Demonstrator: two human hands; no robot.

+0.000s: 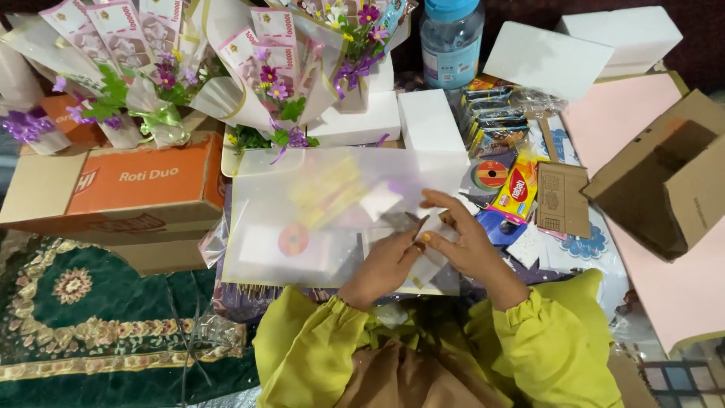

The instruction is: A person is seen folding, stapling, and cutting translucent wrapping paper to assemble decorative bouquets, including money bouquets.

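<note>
Head view: at 6 o'clock, the left hand and right hand each pinch the near right edge of a frosted translucent sheet. White foam blocks lie at 12 o'clock, and a cardboard box at 3 o'clock.

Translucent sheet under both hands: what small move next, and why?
Probably lift the near right corner clear first. The left hand and right hand meet on the translucent sheet at that edge, pinching something small I cannot make out, while the sheet lies flat over paper scraps and a small orange disc.
</note>
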